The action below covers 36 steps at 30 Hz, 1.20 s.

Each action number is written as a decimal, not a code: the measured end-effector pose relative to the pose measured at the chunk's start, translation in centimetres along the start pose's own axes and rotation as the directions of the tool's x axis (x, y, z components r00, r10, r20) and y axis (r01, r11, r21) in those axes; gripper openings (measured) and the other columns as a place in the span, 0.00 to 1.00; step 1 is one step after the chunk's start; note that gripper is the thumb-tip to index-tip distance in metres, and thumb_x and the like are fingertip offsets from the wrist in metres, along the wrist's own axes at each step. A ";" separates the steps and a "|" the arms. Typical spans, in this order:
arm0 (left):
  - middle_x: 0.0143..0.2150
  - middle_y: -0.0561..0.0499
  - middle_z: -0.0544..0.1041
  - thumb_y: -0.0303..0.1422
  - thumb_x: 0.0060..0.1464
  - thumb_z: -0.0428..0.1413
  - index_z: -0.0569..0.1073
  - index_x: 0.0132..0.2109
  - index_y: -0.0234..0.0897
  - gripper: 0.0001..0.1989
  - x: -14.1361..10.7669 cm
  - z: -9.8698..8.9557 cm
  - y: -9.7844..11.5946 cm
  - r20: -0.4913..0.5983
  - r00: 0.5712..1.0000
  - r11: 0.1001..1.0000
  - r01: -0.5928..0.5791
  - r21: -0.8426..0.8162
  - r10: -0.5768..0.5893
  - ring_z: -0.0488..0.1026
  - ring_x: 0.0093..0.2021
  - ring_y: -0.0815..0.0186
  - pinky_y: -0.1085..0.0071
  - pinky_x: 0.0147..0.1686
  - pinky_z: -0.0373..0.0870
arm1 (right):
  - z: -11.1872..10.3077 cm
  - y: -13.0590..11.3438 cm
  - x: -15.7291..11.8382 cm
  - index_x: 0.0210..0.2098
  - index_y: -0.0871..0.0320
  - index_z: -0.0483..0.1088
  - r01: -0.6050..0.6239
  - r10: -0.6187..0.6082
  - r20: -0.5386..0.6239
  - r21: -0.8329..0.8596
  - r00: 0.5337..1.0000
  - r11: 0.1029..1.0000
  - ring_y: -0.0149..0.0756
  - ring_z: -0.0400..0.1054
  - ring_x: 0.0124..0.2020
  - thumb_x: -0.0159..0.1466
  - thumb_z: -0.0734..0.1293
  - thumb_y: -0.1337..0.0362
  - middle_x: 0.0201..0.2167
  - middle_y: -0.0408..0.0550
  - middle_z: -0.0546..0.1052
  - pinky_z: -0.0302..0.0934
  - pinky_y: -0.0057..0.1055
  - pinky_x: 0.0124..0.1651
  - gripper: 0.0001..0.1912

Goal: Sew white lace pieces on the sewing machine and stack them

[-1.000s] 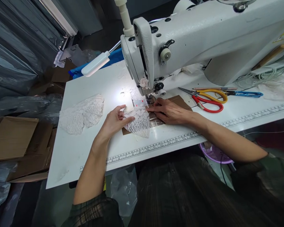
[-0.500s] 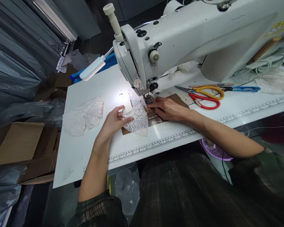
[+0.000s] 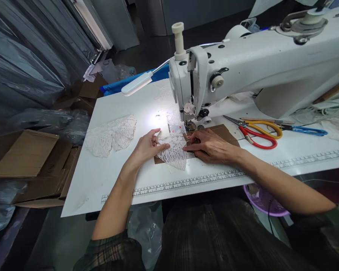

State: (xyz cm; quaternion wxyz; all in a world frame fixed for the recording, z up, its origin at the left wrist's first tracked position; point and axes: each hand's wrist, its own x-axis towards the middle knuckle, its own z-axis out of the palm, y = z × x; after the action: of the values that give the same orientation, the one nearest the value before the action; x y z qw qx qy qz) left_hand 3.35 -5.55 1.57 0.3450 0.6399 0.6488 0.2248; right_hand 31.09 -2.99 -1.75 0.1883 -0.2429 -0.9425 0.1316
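A piece of white lace (image 3: 173, 152) lies under the needle area of the white sewing machine (image 3: 183, 84), partly over a brown sheet (image 3: 222, 131). At its left edge my left hand (image 3: 147, 147) grips the lace, thumb on top, index finger stretched out and the other fingers curled. My right hand (image 3: 210, 146) rests on the brown sheet just right of the presser foot (image 3: 190, 126). Its thumb and fingers are apart and bent, with tips touching the lace's right edge. A second lace piece (image 3: 110, 135) lies loose to the left.
Red-handled scissors (image 3: 258, 139), yellow-handled scissors (image 3: 267, 128) and a blue-handled tool (image 3: 307, 130) lie right of the machine. A lamp (image 3: 137, 83) lights the white table (image 3: 84, 184). A printed ruler (image 3: 192, 182) runs along its front edge. Cardboard boxes (image 3: 25, 154) stand at left.
The whole view has shifted, so the machine appears farther right and lower. My right hand's fingers have spread and drawn back slightly from the presser foot; my left hand stays at the lace.
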 end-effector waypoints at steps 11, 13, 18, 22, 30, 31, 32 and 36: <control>0.47 0.42 0.76 0.37 0.69 0.50 0.73 0.54 0.34 0.14 1.0 0.5 0.2 0.125 0.749 0.627 -0.623 0.468 0.651 0.73 0.42 0.62 0.67 0.34 0.71 | -0.1 0.1 0.1 0.55 0.48 0.77 -0.017 0.017 0.008 0.044 1.000 0.999 0.45 0.66 0.49 0.67 0.63 0.68 0.46 0.54 0.73 0.60 0.48 0.53 0.20; 0.46 0.42 0.75 0.37 0.68 0.52 0.72 0.51 0.34 0.12 1.7 0.2 0.1 0.082 0.821 0.724 -0.541 0.428 0.564 0.73 0.40 0.63 0.68 0.33 0.71 | -0.1 0.1 0.1 0.54 0.47 0.77 -0.025 0.025 0.014 0.054 1.000 0.998 0.45 0.66 0.48 0.67 0.63 0.68 0.46 0.53 0.73 0.60 0.48 0.52 0.20; 0.34 0.50 0.72 0.35 0.62 0.57 0.73 0.34 0.37 0.09 2.9 -0.2 0.0 0.018 0.926 0.875 -0.363 0.322 0.377 0.69 0.32 0.68 0.70 0.30 0.66 | -0.3 0.2 0.2 0.53 0.46 0.78 -0.026 0.025 0.018 0.069 1.000 0.997 0.44 0.66 0.49 0.67 0.62 0.68 0.46 0.52 0.73 0.60 0.46 0.53 0.19; 0.31 0.51 0.73 0.37 0.62 0.57 0.74 0.33 0.37 0.10 3.2 0.0 0.6 0.001 0.956 0.930 -0.284 0.235 0.292 0.67 0.29 0.69 0.70 0.28 0.64 | -0.3 0.4 0.1 0.53 0.47 0.78 0.003 -0.003 0.007 0.080 1.000 0.997 0.44 0.66 0.50 0.67 0.62 0.68 0.46 0.53 0.74 0.61 0.46 0.54 0.20; 0.41 0.45 0.76 0.36 0.65 0.54 0.73 0.44 0.36 0.09 3.8 1.1 -0.3 -0.084 0.767 0.671 -0.497 0.550 0.637 0.72 0.37 0.62 0.63 0.35 0.70 | -0.4 0.6 0.1 0.52 0.44 0.78 -0.015 0.013 0.028 0.065 1.000 0.998 0.44 0.67 0.50 0.67 0.62 0.66 0.46 0.52 0.74 0.62 0.47 0.54 0.20; 0.43 0.44 0.77 0.36 0.66 0.53 0.73 0.46 0.36 0.09 3.7 1.3 -0.4 -0.040 0.702 0.597 -0.573 0.562 0.711 0.73 0.40 0.60 0.61 0.37 0.72 | -0.4 0.6 0.1 0.52 0.44 0.78 -0.017 0.015 0.032 0.059 0.999 0.998 0.44 0.67 0.49 0.67 0.62 0.66 0.46 0.52 0.74 0.62 0.47 0.54 0.20; 0.45 0.43 0.77 0.36 0.66 0.52 0.72 0.48 0.36 0.09 3.5 1.5 -0.4 0.029 0.643 0.526 -0.651 0.547 0.766 0.74 0.42 0.59 0.60 0.39 0.73 | -0.4 0.5 0.2 0.52 0.44 0.78 -0.020 0.018 0.034 0.054 0.999 0.998 0.44 0.67 0.49 0.67 0.62 0.66 0.46 0.52 0.74 0.62 0.47 0.54 0.20; 0.56 0.37 0.75 0.40 0.67 0.51 0.68 0.57 0.33 0.18 2.4 2.7 0.4 0.312 0.544 0.370 -0.800 0.472 0.779 0.74 0.52 0.54 0.55 0.48 0.73 | -0.7 0.2 0.2 0.51 0.47 0.79 -0.034 0.031 0.034 0.072 0.999 0.997 0.44 0.67 0.49 0.67 0.62 0.65 0.44 0.53 0.75 0.62 0.46 0.54 0.18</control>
State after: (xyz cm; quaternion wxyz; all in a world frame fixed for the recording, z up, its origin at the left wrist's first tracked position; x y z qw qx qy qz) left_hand 5.74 -3.59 -0.32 0.0007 0.9451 0.2917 0.1470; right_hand 31.25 -2.58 -1.17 0.1796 -0.2490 -0.9359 0.1728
